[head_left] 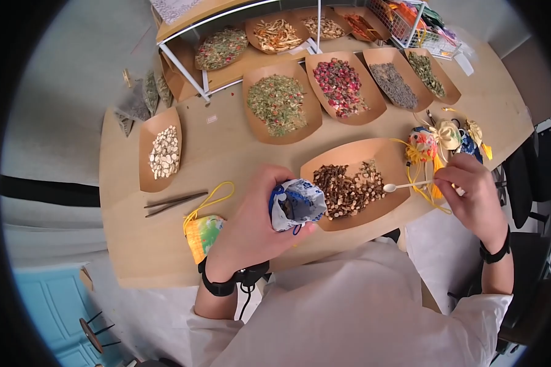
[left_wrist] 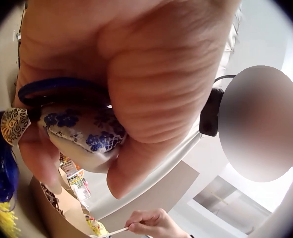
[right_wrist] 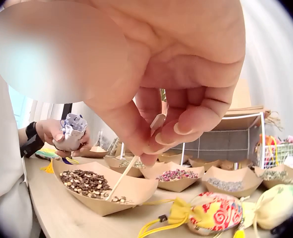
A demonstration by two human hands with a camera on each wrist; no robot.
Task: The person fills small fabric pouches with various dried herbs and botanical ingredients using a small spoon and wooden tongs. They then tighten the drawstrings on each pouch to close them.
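My left hand (head_left: 251, 217) holds a white pouch with blue flowers (head_left: 309, 199), its mouth open and facing up, with something dark inside. The left wrist view shows thumb and fingers around the pouch (left_wrist: 82, 131) and a blue tassel (left_wrist: 5, 153) hanging from it. My right hand (head_left: 473, 199) pinches the handle of a small pale spoon (head_left: 390, 188). The spoon's bowl is at the right side of a paper tray (head_left: 382, 214) of brown chopped pieces (head_left: 343, 192). In the right wrist view the spoon's handle (right_wrist: 124, 177) slants down from the fingertips into that tray.
Paper trays of rosebuds (head_left: 340, 85), green herbs (head_left: 275, 104) and greyish buds (head_left: 395, 84) line the back, before a shelf. A tray of white pieces (head_left: 164, 153), tweezers (head_left: 176, 203) and a green-yellow pouch (head_left: 203, 235) lie left. Filled pouches (head_left: 422, 144) lie right.
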